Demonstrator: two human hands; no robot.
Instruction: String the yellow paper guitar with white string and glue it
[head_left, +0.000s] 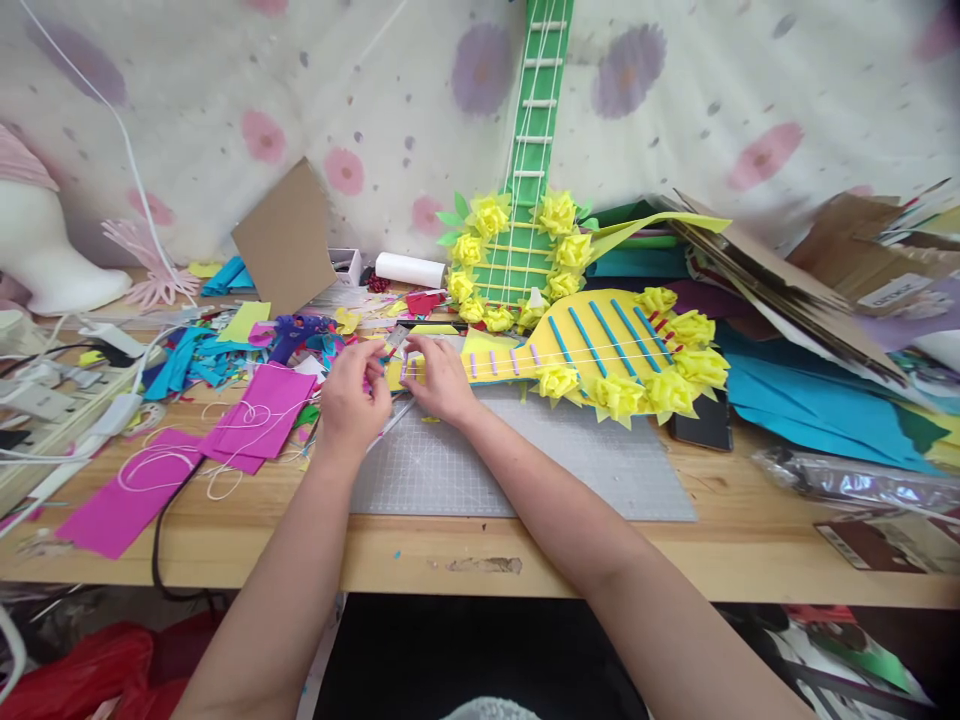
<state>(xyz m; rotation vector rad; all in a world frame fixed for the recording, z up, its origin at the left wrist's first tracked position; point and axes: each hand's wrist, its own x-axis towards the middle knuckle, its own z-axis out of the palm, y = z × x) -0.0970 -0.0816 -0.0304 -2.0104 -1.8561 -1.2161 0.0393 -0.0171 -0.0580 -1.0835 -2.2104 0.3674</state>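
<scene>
Yellow guitar lies on its back on the table, partly over the grey mat, with its neck to the left and its round body to the right; the right hand lies over the far end of the neck, finger and thumb near each other, but I cannot tell if they grip it; the left hand is just beside that end, its fingers curled in, and I cannot tell if it pinches a string; the two hands are near each other.

It looks like thin board, so I think it is light and a bit stiff, and might bend at the thin neck; the flowers look soft and easy to squash, and the strings could snag; the blue sticks and purple sticks may pop off if bumped; the best holds are likely the neck's edges and the plain top edge of the body.

White label on the box at the right has dark marks too small to read; the flat packet has print too small to read as well.
</scene>
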